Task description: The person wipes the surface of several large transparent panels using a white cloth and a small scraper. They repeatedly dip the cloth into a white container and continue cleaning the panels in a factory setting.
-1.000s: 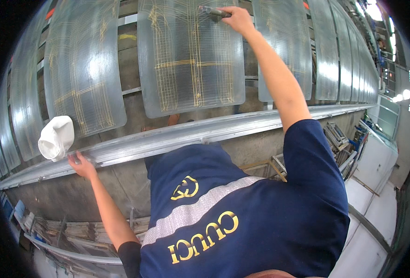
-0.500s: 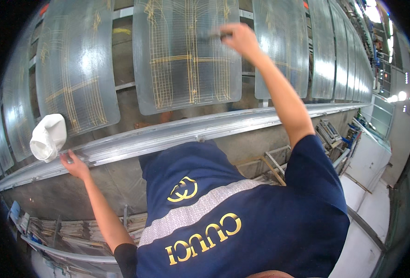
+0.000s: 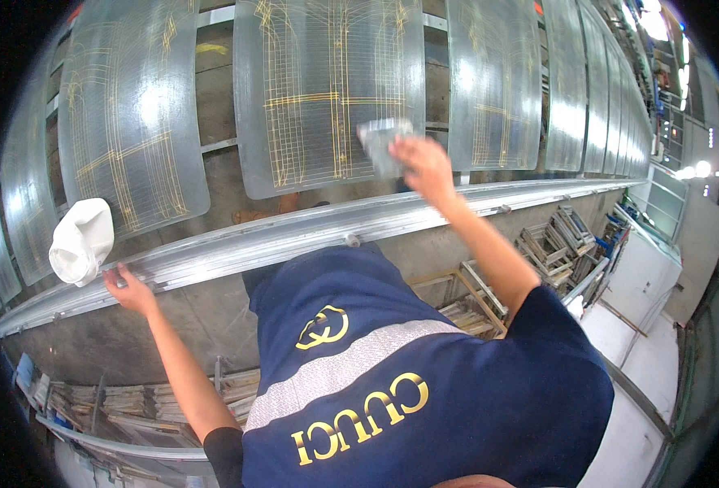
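My right hand (image 3: 421, 167) presses a small grey cloth pad (image 3: 381, 142) against the lower right part of a curved clear glass panel (image 3: 319, 89) marked with thin gold grid lines. My left hand (image 3: 130, 290) rests with its fingers on the long grey metal rail (image 3: 294, 236) that runs in front of the panels. A white bundled cloth (image 3: 80, 241) sits on the rail just above and left of that hand, apart from it.
More curved glass panels (image 3: 128, 138) stand in a row left and right, receding to the far right (image 3: 497, 81). Below the rail are stacked frames and racks (image 3: 554, 240). A white floor area lies at the lower right (image 3: 619, 325).
My right hand with the pad has slid down the middle panel from its top edge to its lower right part. The left hand has stayed on the rail.
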